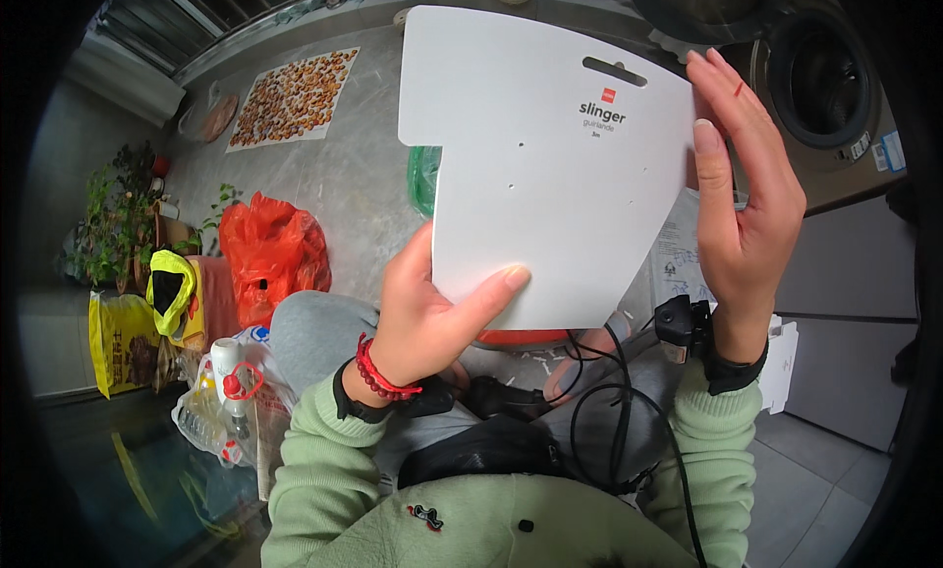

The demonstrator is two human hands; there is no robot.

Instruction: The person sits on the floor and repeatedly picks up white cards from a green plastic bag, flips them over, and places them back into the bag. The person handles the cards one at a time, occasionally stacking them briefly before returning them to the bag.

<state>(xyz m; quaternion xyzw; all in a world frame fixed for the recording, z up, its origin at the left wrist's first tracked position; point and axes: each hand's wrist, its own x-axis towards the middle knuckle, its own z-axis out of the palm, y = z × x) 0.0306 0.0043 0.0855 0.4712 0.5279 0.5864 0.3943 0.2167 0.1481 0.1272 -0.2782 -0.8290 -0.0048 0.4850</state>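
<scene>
A large white cardboard sheet [545,199] with a hang slot and printed lettering faces up in front of me. My left hand [442,306] grips its lower left part, thumb on top and the fingers hidden behind. Along the sheet's right edge, my right hand [751,170] is raised with its fingers extended and the thumb near the edge; whether it presses on the sheet is hard to tell. Small holes dot the card. Partly hidden behind it are a green plastic item [423,177] at the left and a red object [527,338] below.
A red plastic bag [272,255] stands on the floor at left, near potted plants [121,221] and a bag of bottles [210,409]. Brown round items cover a paper sheet [295,100]. A front-loading washing machine [818,81] is at right. Black cables [622,391] loop over my lap.
</scene>
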